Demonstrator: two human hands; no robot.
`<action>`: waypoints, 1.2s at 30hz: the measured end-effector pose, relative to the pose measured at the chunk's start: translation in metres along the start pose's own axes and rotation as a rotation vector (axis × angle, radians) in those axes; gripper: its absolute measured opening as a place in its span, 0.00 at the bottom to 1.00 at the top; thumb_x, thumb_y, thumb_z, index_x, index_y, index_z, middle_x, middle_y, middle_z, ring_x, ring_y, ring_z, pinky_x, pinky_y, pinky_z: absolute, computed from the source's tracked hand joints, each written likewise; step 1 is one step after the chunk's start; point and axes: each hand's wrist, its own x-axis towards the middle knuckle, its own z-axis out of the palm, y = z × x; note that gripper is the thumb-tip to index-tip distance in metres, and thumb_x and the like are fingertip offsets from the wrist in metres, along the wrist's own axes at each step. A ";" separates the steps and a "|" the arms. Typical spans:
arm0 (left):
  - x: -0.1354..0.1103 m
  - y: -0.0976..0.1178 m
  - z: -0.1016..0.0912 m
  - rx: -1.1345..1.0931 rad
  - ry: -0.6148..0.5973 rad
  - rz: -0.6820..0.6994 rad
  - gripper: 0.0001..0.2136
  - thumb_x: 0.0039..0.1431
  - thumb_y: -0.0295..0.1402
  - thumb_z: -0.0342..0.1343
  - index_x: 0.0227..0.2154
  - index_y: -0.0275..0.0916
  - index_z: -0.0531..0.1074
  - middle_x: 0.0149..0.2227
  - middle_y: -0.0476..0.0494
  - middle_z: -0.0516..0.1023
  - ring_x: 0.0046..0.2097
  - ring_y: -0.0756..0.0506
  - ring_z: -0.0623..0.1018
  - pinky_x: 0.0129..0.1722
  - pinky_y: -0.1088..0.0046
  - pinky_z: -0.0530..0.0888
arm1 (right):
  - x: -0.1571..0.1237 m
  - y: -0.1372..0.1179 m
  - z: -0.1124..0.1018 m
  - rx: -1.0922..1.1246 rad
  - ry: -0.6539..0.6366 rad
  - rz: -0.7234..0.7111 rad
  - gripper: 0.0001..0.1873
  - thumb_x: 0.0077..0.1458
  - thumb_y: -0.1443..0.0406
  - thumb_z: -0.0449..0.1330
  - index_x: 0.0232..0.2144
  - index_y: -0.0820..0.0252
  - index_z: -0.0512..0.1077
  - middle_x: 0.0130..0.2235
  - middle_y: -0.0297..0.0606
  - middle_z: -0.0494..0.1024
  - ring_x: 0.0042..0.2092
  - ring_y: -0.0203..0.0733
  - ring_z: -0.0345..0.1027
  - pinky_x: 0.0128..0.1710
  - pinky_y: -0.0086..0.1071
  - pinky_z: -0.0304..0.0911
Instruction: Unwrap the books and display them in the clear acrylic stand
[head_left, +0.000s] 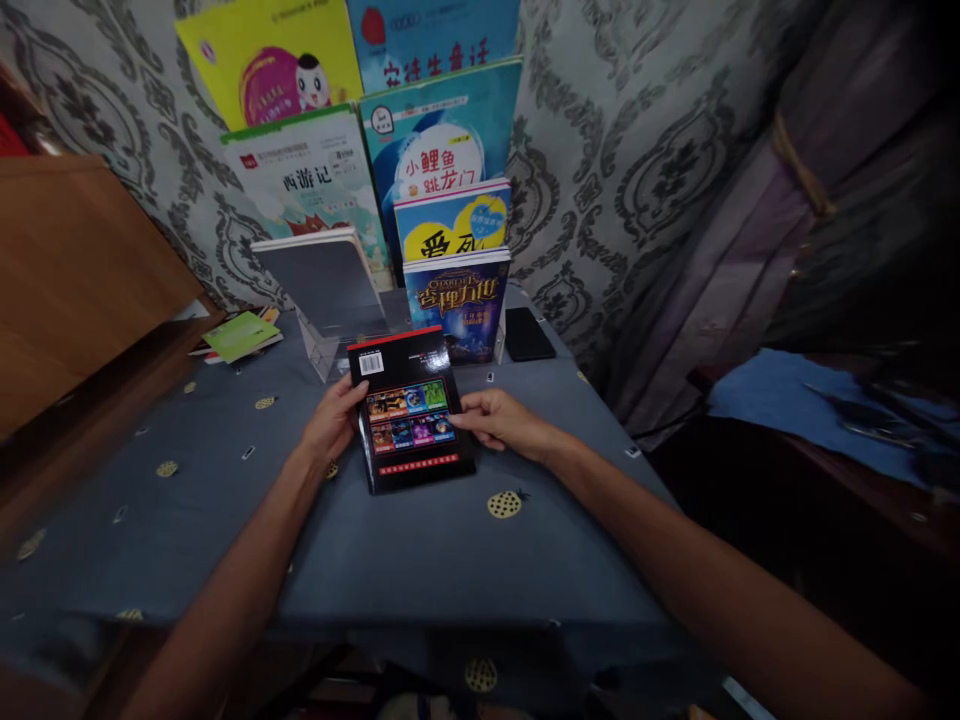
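Observation:
A black book [409, 405] with a red top edge, a barcode and coloured pictures lies back cover up on the blue-grey tablecloth [225, 520]. My left hand [331, 420] grips its left edge, fingers curled onto the cover. My right hand [496, 418] holds its right edge, thumb and fingers pinched on it. Just behind the book a tiered clear stand [322, 355] carries several upright books, the nearest a dark blue fantasy-cover book [459, 305] and a grey book [324, 280].
A black phone [528, 334] lies to the right of the stand. Green booklets [241, 335] rest at the far left by a wooden cabinet [67, 270]. Patterned wallpaper is behind, a purple curtain [750, 230] and a blue cloth [795, 395] to the right.

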 end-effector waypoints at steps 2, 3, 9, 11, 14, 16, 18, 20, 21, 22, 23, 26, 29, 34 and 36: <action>-0.003 0.002 0.001 0.018 -0.032 0.014 0.27 0.50 0.38 0.69 0.54 0.39 0.73 0.50 0.41 0.82 0.49 0.39 0.82 0.51 0.62 0.78 | -0.001 -0.001 0.000 0.033 0.029 -0.023 0.20 0.51 0.53 0.68 0.22 0.57 0.64 0.14 0.20 0.62 0.14 0.25 0.49 0.14 0.25 0.42; -0.004 0.003 0.000 0.032 -0.050 0.016 0.28 0.50 0.38 0.69 0.55 0.39 0.72 0.51 0.40 0.82 0.50 0.39 0.81 0.50 0.63 0.78 | -0.001 -0.002 -0.001 0.040 0.050 -0.036 0.20 0.51 0.53 0.68 0.23 0.57 0.65 0.14 0.20 0.62 0.14 0.26 0.50 0.14 0.25 0.42; -0.006 -0.002 -0.004 0.142 -0.218 -0.052 0.25 0.48 0.36 0.69 0.51 0.40 0.75 0.51 0.40 0.82 0.48 0.40 0.82 0.42 0.69 0.78 | -0.002 -0.006 -0.012 0.007 0.178 -0.127 0.18 0.51 0.50 0.68 0.29 0.58 0.74 0.17 0.27 0.71 0.20 0.32 0.68 0.19 0.25 0.56; -0.005 -0.006 -0.003 0.160 -0.280 -0.064 0.23 0.49 0.37 0.69 0.49 0.39 0.76 0.49 0.39 0.82 0.48 0.40 0.82 0.44 0.66 0.78 | -0.002 -0.007 -0.016 -0.015 0.214 -0.163 0.19 0.50 0.49 0.69 0.32 0.59 0.77 0.20 0.31 0.75 0.23 0.35 0.71 0.22 0.26 0.60; -0.003 -0.010 -0.002 0.175 -0.292 0.000 0.21 0.50 0.39 0.69 0.47 0.38 0.78 0.47 0.38 0.83 0.48 0.39 0.82 0.53 0.60 0.75 | -0.001 -0.005 -0.019 -0.035 0.264 -0.231 0.20 0.50 0.49 0.69 0.35 0.58 0.79 0.28 0.36 0.81 0.30 0.38 0.76 0.28 0.29 0.67; -0.003 -0.010 -0.003 0.233 -0.275 0.065 0.19 0.51 0.41 0.67 0.45 0.37 0.80 0.47 0.38 0.84 0.50 0.38 0.81 0.58 0.55 0.72 | 0.001 -0.003 -0.019 -0.054 0.296 -0.276 0.19 0.49 0.50 0.69 0.36 0.57 0.80 0.33 0.38 0.83 0.35 0.41 0.77 0.33 0.33 0.71; -0.002 -0.007 -0.005 0.357 -0.278 0.146 0.17 0.53 0.41 0.65 0.43 0.38 0.82 0.49 0.38 0.83 0.54 0.36 0.79 0.62 0.52 0.68 | 0.002 -0.001 -0.020 -0.073 0.311 -0.312 0.16 0.49 0.52 0.69 0.37 0.55 0.81 0.37 0.38 0.84 0.40 0.43 0.78 0.40 0.37 0.72; -0.002 -0.005 -0.008 0.512 -0.298 0.243 0.13 0.56 0.38 0.62 0.42 0.41 0.83 0.53 0.38 0.81 0.61 0.35 0.74 0.66 0.50 0.63 | 0.004 0.003 -0.020 -0.075 0.298 -0.323 0.15 0.49 0.55 0.69 0.38 0.55 0.82 0.41 0.39 0.84 0.43 0.44 0.78 0.45 0.39 0.72; -0.002 -0.005 -0.009 0.595 -0.302 0.289 0.12 0.57 0.36 0.60 0.42 0.43 0.83 0.55 0.39 0.80 0.65 0.35 0.70 0.67 0.49 0.61 | 0.005 0.005 -0.021 -0.076 0.290 -0.318 0.15 0.49 0.57 0.68 0.39 0.55 0.82 0.42 0.39 0.85 0.43 0.44 0.78 0.47 0.39 0.71; -0.001 -0.005 -0.010 0.677 -0.300 0.325 0.12 0.58 0.33 0.58 0.42 0.45 0.83 0.59 0.41 0.77 0.68 0.36 0.66 0.68 0.48 0.58 | 0.006 0.008 -0.022 -0.082 0.283 -0.307 0.14 0.50 0.59 0.66 0.40 0.55 0.82 0.42 0.39 0.85 0.43 0.44 0.78 0.47 0.40 0.71; -0.001 -0.007 -0.012 0.756 -0.291 0.350 0.14 0.58 0.31 0.56 0.43 0.46 0.83 0.61 0.42 0.75 0.69 0.38 0.63 0.69 0.47 0.57 | 0.007 0.011 -0.023 -0.095 0.280 -0.292 0.14 0.49 0.61 0.65 0.39 0.56 0.82 0.42 0.39 0.85 0.43 0.44 0.78 0.48 0.40 0.71; 0.003 -0.017 -0.017 0.948 -0.269 0.382 0.20 0.57 0.25 0.52 0.48 0.47 0.81 0.66 0.43 0.68 0.72 0.39 0.58 0.70 0.46 0.55 | 0.010 0.019 -0.026 -0.156 0.290 -0.247 0.14 0.49 0.65 0.62 0.38 0.57 0.83 0.40 0.38 0.86 0.42 0.44 0.78 0.48 0.39 0.71; 0.005 -0.027 -0.023 1.048 -0.266 0.407 0.25 0.56 0.21 0.48 0.53 0.45 0.77 0.67 0.42 0.66 0.72 0.41 0.58 0.70 0.47 0.56 | 0.012 0.023 -0.026 -0.249 0.300 -0.227 0.14 0.51 0.67 0.59 0.37 0.57 0.83 0.40 0.38 0.86 0.43 0.45 0.78 0.48 0.40 0.71; 0.005 -0.036 -0.027 1.149 -0.245 0.422 0.28 0.56 0.19 0.46 0.56 0.44 0.75 0.67 0.41 0.67 0.71 0.41 0.61 0.69 0.48 0.58 | 0.009 0.017 -0.018 -0.502 0.321 -0.238 0.15 0.55 0.68 0.58 0.41 0.55 0.83 0.44 0.38 0.85 0.46 0.46 0.78 0.50 0.41 0.69; 0.005 -0.036 -0.028 1.161 -0.249 0.409 0.27 0.57 0.20 0.46 0.56 0.43 0.75 0.66 0.41 0.68 0.69 0.41 0.64 0.69 0.50 0.60 | 0.007 0.015 -0.014 -0.609 0.343 -0.245 0.15 0.56 0.69 0.59 0.42 0.56 0.82 0.46 0.40 0.84 0.47 0.47 0.77 0.51 0.41 0.68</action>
